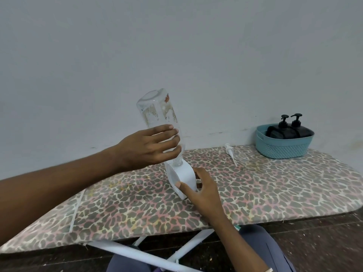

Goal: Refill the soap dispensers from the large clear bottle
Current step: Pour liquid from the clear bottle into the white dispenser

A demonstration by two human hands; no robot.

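My left hand (pixel 151 147) grips the large clear bottle (pixel 155 110), which is turned upside down with its neck in the top opening of a white round dispenser (pixel 181 177). The bottle leans up and to the left and looks almost empty. My right hand (pixel 200 190) holds the white dispenser from the right side, steadying it upright on the leopard-print ironing board (pixel 275 189). A white pump head (pixel 230 152) with its tube lies loose on the board, to the right of the dispenser.
A teal basket (pixel 282 148) stands at the board's far right corner and holds two black pump dispensers (pixel 288 128). A grey wall runs right behind the board. The board's white legs (pixel 137 254) and my lap show below its front edge.
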